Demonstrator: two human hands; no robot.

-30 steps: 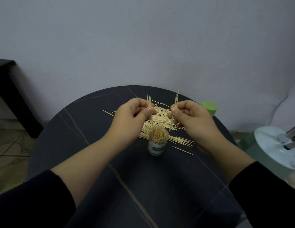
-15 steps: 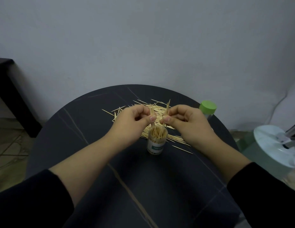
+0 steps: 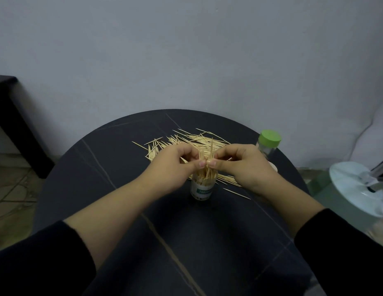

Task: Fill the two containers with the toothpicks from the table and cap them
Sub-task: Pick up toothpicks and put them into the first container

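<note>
Where the two hands meet above the middle of the round black, pale-veined surface [image 3: 207, 242], the left hand [image 3: 173, 167] and the right hand [image 3: 246, 167] each pinch a small upright bunch of wooden toothpicks [image 3: 208, 152] between thumb and curled fingers, their thumb tips nearly touching. Directly beneath stands the small clear cylindrical container with a green-printed label [image 3: 201, 190], uncapped and crowded with toothpicks; the pinched ones seem to reach into its mouth. Behind the hands a loose pile of pale wooden toothpicks [image 3: 192, 139] lies scattered flat on the surface. Near the right rim a second clear container with a green round cap [image 3: 268, 139] stands upright. A white round fan base [image 3: 357, 186] sits beyond the surface, to the right.
</note>
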